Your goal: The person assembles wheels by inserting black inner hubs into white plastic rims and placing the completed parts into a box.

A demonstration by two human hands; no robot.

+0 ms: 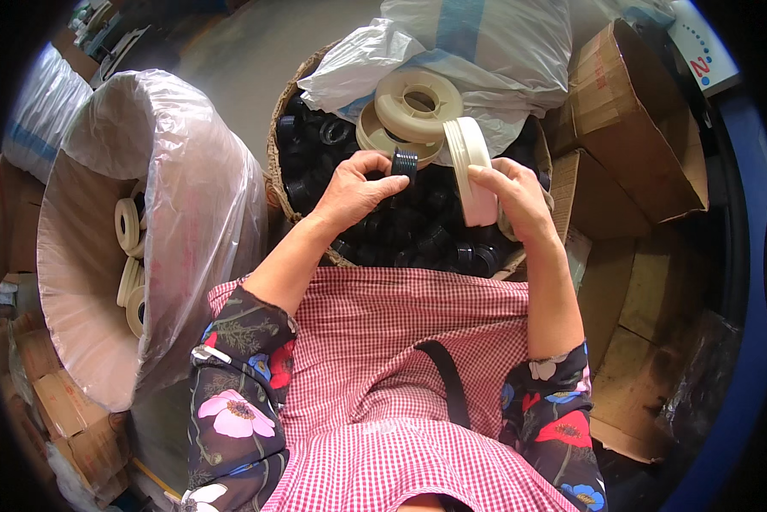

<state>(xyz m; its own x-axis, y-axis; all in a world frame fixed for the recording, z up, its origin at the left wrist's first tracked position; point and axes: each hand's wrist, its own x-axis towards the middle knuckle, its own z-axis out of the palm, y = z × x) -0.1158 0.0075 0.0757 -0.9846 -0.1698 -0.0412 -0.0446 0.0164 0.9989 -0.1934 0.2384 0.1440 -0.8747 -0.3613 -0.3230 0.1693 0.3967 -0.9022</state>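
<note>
Between the thumb and fingers of my left hand (355, 189) is a small black threaded ring (404, 164). My right hand (515, 194) grips a wide cream plastic ring (470, 171) with a threaded edge, held upright on its side. The two parts are apart, a short gap between them. Just beyond my hands, two more cream plastic rings (418, 104) rest one against the other on a heap of black threaded fittings (405, 226). That heap fills a round woven basket (274, 158) in front of me.
At the left stands a large plastic-lined container (204, 196) with several cream rings (127, 226) inside. A white plastic sack (511, 51) lies over the basket's far side. Open cardboard boxes (631, 128) crowd the right, and more cartons (81, 418) are stacked at lower left.
</note>
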